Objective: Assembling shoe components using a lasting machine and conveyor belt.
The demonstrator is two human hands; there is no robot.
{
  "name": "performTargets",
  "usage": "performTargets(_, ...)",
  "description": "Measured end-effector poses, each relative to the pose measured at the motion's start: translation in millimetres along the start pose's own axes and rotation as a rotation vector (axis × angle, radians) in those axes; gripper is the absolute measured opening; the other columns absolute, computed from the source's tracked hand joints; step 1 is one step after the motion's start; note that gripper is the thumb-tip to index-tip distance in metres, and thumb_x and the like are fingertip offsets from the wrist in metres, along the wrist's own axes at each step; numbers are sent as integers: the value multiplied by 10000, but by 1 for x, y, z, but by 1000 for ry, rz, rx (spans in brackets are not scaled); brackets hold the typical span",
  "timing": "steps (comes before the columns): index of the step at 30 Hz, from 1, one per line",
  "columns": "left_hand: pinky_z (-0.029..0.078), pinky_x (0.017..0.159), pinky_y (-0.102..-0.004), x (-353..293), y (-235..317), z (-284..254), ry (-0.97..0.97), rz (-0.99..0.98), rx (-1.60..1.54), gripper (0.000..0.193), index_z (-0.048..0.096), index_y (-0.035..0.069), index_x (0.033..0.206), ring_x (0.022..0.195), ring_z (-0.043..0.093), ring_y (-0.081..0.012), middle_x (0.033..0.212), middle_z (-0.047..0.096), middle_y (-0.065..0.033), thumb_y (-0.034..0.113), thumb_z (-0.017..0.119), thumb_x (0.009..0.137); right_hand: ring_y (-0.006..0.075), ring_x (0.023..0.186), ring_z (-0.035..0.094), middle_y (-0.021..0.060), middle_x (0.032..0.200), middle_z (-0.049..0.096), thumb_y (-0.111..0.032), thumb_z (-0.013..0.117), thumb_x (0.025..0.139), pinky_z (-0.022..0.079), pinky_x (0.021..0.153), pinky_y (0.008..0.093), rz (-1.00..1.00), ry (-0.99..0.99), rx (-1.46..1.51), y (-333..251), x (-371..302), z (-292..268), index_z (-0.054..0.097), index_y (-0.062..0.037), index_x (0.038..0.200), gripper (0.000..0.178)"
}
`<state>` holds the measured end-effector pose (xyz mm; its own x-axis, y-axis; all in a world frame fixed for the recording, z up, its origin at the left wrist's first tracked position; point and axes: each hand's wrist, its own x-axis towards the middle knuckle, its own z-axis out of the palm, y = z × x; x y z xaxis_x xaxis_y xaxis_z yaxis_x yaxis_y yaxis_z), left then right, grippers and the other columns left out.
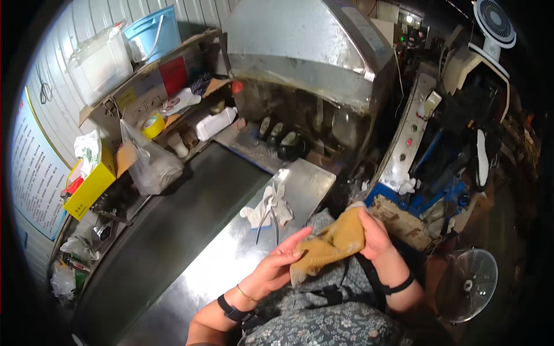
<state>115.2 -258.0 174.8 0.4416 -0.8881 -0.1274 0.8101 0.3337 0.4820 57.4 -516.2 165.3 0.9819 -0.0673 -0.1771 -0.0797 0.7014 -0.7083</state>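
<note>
In front of my lap, both hands hold a mustard-yellow knitted cloth piece [332, 245], soft and folded; whether it is a glove I cannot tell. My left hand [278, 265] pinches its lower left end, thumb on top. My right hand [374, 233] grips its upper right end, the fingers partly hidden behind it. On the shiny metal table [216, 271] ahead of my left hand lies a crumpled white work glove [272, 203]. A tool with two thin dark curved legs [267, 228] lies against that glove, its upper end hidden.
A dark conveyor belt [179, 213] runs to a metal-hooded machine [300, 46]; several dark rounded pieces [277, 135] sit by its mouth. Left are a yellow box [89, 184], a plastic bag [151, 167] and a white bottle [216, 123]. A fan [467, 285] stands low right.
</note>
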Motion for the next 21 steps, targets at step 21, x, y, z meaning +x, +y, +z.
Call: performTargets(21,470,687,-371,-66,74,-13,288,555,1998,351,690,118,1048,754,582,-276,783,599,-74,65,738,704,223,1108,530,96,1120,546,8,766,699,449,951,315,-232,-509,-1364,-51,18,40,623,-43,1184,509)
